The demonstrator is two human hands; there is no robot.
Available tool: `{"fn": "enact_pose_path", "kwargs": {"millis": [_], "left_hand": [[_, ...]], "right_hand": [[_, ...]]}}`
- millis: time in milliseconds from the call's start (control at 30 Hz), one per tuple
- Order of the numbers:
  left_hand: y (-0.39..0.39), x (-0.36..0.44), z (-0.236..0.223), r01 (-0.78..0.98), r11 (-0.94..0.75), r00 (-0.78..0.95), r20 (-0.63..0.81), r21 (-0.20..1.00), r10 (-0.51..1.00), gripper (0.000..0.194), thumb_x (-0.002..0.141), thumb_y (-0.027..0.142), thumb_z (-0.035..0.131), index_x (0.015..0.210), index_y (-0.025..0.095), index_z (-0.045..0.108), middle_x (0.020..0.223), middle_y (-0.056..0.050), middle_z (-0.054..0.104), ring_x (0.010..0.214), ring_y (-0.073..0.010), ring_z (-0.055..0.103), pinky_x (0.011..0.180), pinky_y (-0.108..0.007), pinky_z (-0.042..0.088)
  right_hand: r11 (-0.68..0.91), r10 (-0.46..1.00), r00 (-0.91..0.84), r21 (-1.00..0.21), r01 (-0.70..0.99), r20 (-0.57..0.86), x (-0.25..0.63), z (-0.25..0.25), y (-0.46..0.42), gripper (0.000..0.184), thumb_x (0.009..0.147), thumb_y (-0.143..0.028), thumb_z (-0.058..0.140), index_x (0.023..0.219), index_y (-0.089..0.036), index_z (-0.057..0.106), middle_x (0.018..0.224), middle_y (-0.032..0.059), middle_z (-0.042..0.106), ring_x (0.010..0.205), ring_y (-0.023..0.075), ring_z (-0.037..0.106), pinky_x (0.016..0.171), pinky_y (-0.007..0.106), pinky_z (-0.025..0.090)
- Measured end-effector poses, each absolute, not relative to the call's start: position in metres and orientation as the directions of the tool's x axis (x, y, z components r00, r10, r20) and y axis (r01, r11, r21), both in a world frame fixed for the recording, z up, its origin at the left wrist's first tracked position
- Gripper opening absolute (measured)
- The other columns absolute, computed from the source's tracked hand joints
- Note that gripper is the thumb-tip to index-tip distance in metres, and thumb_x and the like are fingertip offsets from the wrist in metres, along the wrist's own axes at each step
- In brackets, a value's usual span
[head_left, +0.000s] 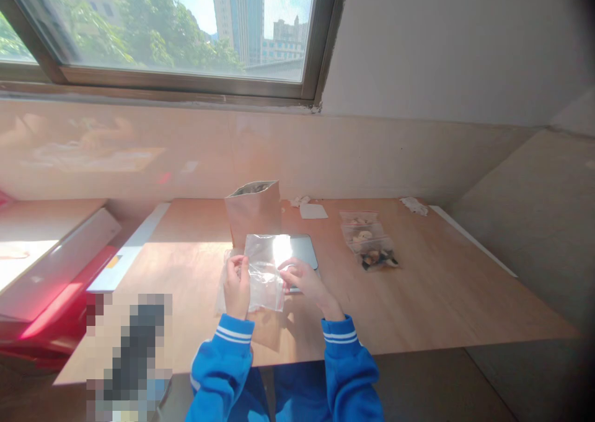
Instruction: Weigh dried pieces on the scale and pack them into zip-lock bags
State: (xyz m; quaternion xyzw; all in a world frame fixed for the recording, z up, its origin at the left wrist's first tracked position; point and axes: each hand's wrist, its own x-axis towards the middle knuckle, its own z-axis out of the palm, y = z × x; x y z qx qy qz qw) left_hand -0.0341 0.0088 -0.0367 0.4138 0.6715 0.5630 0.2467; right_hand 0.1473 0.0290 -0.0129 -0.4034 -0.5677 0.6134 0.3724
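A clear plastic bag (266,279) is stretched between my two hands above the near middle of the table. My left hand (237,287) pinches its left side, fingers closed on the film. On the right, my right hand (304,281) has its fingers closed at the bag's other edge. Just beyond and partly under the bag lies a flat scale-like device (304,251) with a shiny top. More clear plastic (224,292) lies beside my left hand. Behind it stands a brown paper bag (255,211), upright with its mouth open.
Several small zip bags with dark and pale pieces (372,242) lie to the right. A white card (313,211) and crumpled tissue (413,206) sit near the wall. A pixelated dark patch (137,347) covers the near left corner. The window (186,31) is above.
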Motion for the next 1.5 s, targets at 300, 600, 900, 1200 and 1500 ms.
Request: {"fn": "enact_pose_path", "kwargs": {"millis": [300,600,900,1200,1500], "left_hand": [[0.002,-0.074,-0.049,0.499,0.291,-0.575,0.061,0.816,0.816,0.049,0.091,0.051,0.043,0.131,0.022,0.037,0.111,-0.012,0.062,0.094,-0.0284,0.065,0.079,-0.043,0.050],[0.001,-0.045,-0.061,0.898,0.199,-0.353,0.373,0.392,0.858,0.042,0.096,0.041,0.040,0.134,0.032,0.054,0.149,-0.010,0.041,0.137,-0.0311,0.038,0.108,-0.052,0.032],[0.013,-0.042,-0.102,0.878,0.154,-0.224,0.106,0.452,0.969,0.041,0.088,0.027,0.049,0.126,0.024,0.063,0.151,-0.013,0.043,0.148,-0.0333,0.019,0.117,-0.058,0.014],[-0.013,0.000,0.000,0.359,-0.190,-0.129,0.250,0.914,0.960,0.060,0.082,0.043,0.064,0.136,0.023,0.050,0.142,-0.012,0.051,0.133,-0.0267,0.046,0.111,-0.042,0.035],[-0.033,0.000,0.012,0.017,0.067,-0.009,-0.066,0.998,0.998,0.033,0.083,0.052,0.060,0.079,0.021,0.052,0.051,0.009,0.042,0.037,-0.0056,0.034,0.037,-0.017,0.026]], "right_hand": [[0.076,0.874,0.332,-0.775,0.628,0.355,0.276,-0.072,0.070,0.035,0.082,-0.043,0.050,0.095,-0.015,0.065,0.104,0.0182,0.064,0.107,0.0323,0.056,0.098,0.053,0.040],[-0.269,0.646,0.550,-0.517,0.813,0.529,0.330,-0.129,0.082,0.036,0.080,-0.036,0.055,0.107,-0.013,0.064,0.131,0.0246,0.049,0.115,0.0384,0.049,0.090,0.052,0.041],[-0.138,0.517,0.646,-0.690,0.710,0.562,0.318,-0.084,0.044,0.026,0.080,-0.029,0.048,0.088,-0.015,0.068,0.094,0.0190,0.070,0.090,0.0322,0.063,0.085,0.045,0.046],[0.239,0.944,0.133,-0.905,0.352,0.301,0.245,0.027,0.011,0.027,0.086,-0.041,0.051,0.073,-0.020,0.063,0.075,0.0040,0.067,0.078,0.0218,0.064,0.072,0.030,0.050],[0.297,0.895,0.190,-0.856,0.423,0.404,0.159,0.009,0.005,0.028,0.084,-0.036,0.059,0.108,-0.021,0.056,0.107,0.0096,0.061,0.101,0.0254,0.057,0.086,0.041,0.050]]}}
